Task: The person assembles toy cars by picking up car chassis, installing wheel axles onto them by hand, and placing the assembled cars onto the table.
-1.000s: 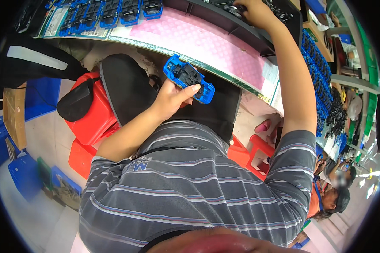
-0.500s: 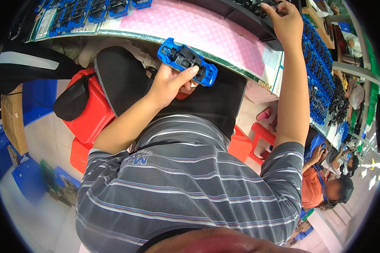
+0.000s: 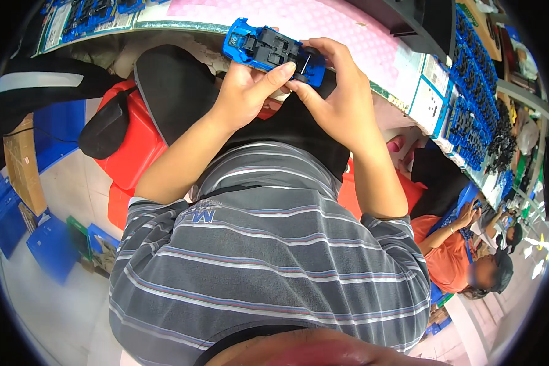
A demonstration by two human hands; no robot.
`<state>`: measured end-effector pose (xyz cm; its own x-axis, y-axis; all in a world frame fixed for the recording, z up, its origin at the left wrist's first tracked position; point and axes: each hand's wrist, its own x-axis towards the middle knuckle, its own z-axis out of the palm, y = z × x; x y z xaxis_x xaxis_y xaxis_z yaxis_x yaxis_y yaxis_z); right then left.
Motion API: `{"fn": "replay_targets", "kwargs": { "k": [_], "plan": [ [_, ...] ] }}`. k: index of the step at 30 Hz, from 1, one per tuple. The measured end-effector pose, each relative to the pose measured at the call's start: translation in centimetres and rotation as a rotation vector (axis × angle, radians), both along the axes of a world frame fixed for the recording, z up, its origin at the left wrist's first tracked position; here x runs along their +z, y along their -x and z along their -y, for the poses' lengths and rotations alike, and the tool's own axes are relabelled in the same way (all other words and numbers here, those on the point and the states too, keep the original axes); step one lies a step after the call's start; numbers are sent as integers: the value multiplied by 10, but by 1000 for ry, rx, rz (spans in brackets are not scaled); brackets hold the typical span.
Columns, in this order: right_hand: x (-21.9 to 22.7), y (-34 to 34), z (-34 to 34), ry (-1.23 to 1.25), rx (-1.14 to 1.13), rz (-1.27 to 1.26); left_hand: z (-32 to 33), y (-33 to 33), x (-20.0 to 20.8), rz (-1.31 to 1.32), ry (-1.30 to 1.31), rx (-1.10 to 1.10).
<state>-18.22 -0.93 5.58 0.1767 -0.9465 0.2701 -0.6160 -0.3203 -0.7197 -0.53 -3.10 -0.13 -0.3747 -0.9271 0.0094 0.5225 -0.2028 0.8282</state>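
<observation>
Just off the near edge of the table, my left hand (image 3: 241, 91) grips a blue toy car body (image 3: 271, 47) from below, its thumb along the near side. The body lies with its open side up, and black parts fill its middle. At the right end of the car, my right hand (image 3: 346, 100) pinches a wheel axle (image 3: 307, 66) with black wheels, fingers on the far side and thumb on the near side. The axle lies across that end of the car; whether it is seated cannot be seen.
A pink mat (image 3: 238, 11) covers the worktable, with a black bin (image 3: 412, 24) on its right. Several blue car bodies stand at the upper left (image 3: 88, 18) and in rows at the right (image 3: 473, 73). Beside me is a red stool (image 3: 131, 155); a person in orange (image 3: 445, 259) sits at right.
My right hand has come from the black bin down to the car body, bringing a wheel axle to its right end. My left hand has raised the car slightly toward the table.
</observation>
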Motion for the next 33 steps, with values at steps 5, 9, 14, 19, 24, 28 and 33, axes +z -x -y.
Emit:
{"fn": "replay_targets", "kwargs": {
  "k": [5,9,14,19,24,28,33],
  "plan": [
    [3,-9,10,-83,96,-24,-2,-7,-6,16,-37,62],
    [2,-11,13,-130,148,-53,-4,-11,-2,7,-37,90],
    [7,-10,12,-76,196,-105,-3,-9,3,8,-56,58],
    [42,30,61,109,8,41,-4,-20,-1,55,-35,15],
    [82,86,141,52,-322,-357,-2,-20,-3,12,-69,13],
    [21,146,201,-22,-271,-640,-7,-19,-8,8,-55,42],
    [32,125,206,-76,-345,-771,-5,-26,-9,28,-106,63]
  ]
}}
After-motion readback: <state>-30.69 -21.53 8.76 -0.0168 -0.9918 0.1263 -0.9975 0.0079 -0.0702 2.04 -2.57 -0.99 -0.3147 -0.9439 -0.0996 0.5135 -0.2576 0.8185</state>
